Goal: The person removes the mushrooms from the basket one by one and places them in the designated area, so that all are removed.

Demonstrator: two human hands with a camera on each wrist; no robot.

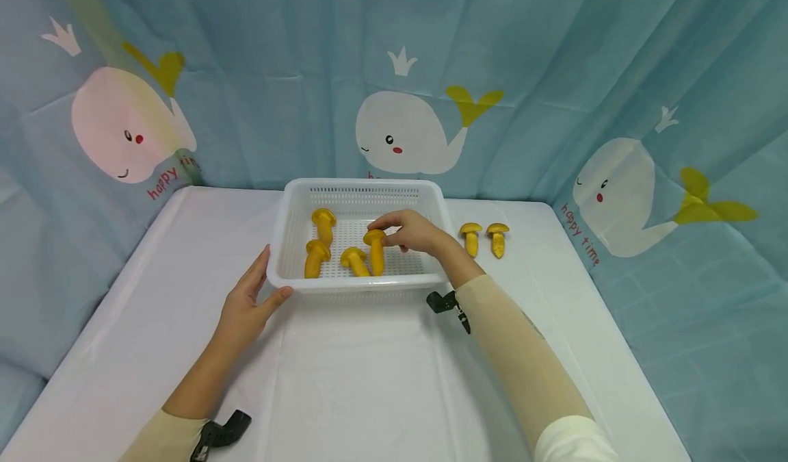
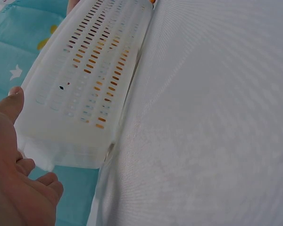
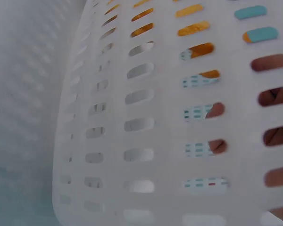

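Observation:
A white perforated plastic basket (image 1: 357, 285) stands on the table, with several yellow mushrooms inside, among them one mushroom (image 1: 323, 222) near its left side and another mushroom (image 1: 355, 260) in the front middle. My right hand (image 1: 414, 233) reaches in over the basket and pinches the cap of a mushroom (image 1: 377, 257) between thumb and fingers, its stem pointing toward me. At the front left corner, my left hand (image 1: 249, 304) holds the basket, thumb at the front rim and fingers along the left side. Through the slots in the right wrist view, parts of my right hand and mushrooms show.
Two more yellow mushrooms, a left one (image 1: 470, 238) and a right one (image 1: 497, 239), lie on the white tablecloth (image 1: 369, 373) right of the basket. A blue curtain (image 1: 277, 126) with whale prints surrounds the table at the back and sides.

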